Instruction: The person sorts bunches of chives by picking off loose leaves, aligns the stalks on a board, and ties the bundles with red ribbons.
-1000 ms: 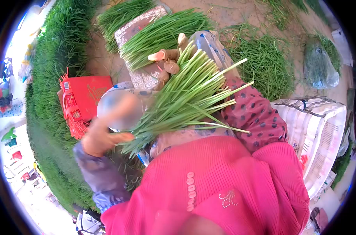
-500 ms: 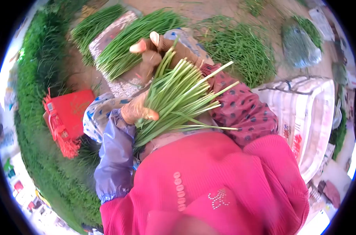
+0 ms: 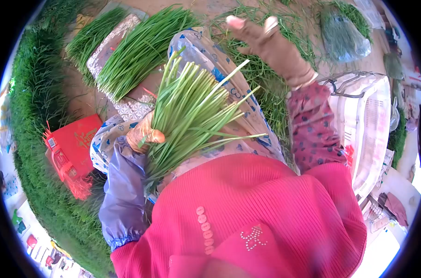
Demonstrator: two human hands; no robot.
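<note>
A loose bunch of garlic chives [image 3: 192, 106] lies across my lap, its pale cut ends fanned toward the upper right. My left hand [image 3: 144, 133], in a tan glove, grips the bunch from its left side with the thumb over the leaves; the other fingers are hidden beneath. Up and to the right, my right hand [image 3: 275, 48] is held away from the bunch, above scattered chives [image 3: 252, 62] on the ground. It wears a brown glove with bare fingertips, and its fingers are apart with nothing seen in them.
A neat pile of chives [image 3: 143, 48] lies on a patterned support at upper left. Beside my left sleeve is a red box [image 3: 78, 143] with a tassel. A white plastic crate [image 3: 365, 125] stands at right. A bagged bundle [image 3: 345, 37] sits behind; stacked greens [image 3: 39, 139] line the left.
My right hand has moved off the bunch's upper end, up and to the right. My left hand keeps its hold on the chives. The whole view has shifted slightly.
</note>
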